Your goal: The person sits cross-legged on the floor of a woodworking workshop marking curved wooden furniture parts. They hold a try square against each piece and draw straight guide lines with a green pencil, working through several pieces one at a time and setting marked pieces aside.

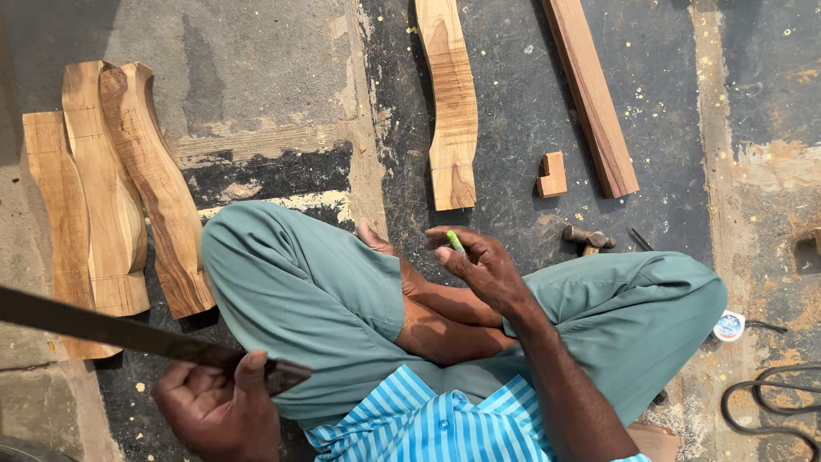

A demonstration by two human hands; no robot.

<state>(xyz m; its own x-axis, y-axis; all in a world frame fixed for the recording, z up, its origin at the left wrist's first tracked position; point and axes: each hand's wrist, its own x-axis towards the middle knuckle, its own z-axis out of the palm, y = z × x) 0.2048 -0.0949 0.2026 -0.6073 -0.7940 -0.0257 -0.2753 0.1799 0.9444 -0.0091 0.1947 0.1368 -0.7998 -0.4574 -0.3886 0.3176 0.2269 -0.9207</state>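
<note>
I sit cross-legged on the floor in green trousers. My left hand [218, 402], low at the left, grips one end of a long dark flat metal tool [103, 329] that runs off the left edge. My right hand [479, 261] is raised over my knees and pinches a small green pencil [456, 242] between fingers and thumb. A curved wooden piece [451, 103] lies on the floor just beyond my right hand.
Three curved wooden pieces [107, 188] are stacked at the left. A straight wooden plank [590, 90], a small wood block [552, 174] and a hammer [588, 239] lie at the upper right. A small round tin [729, 326] and a black cable [770, 406] are at right.
</note>
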